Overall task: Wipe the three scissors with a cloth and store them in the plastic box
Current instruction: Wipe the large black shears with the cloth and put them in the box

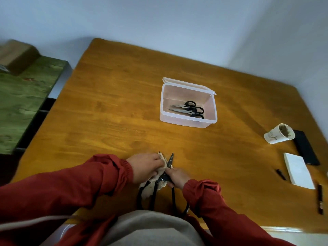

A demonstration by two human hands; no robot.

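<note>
The plastic box (188, 123) sits open mid-way across the counter (115, 103) (two small scissors (190, 109) lie inside). At the near edge, the right hand (177, 177) curls its fingers round the large black scissors (170, 161) at the pivot, and the left hand (144, 166) clutches the cloth (164, 159) against one blade.

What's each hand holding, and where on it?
Left hand grips the cloth, wrapped over one blade; right hand grips the large black scissors near the pivot, below the blades.
</note>
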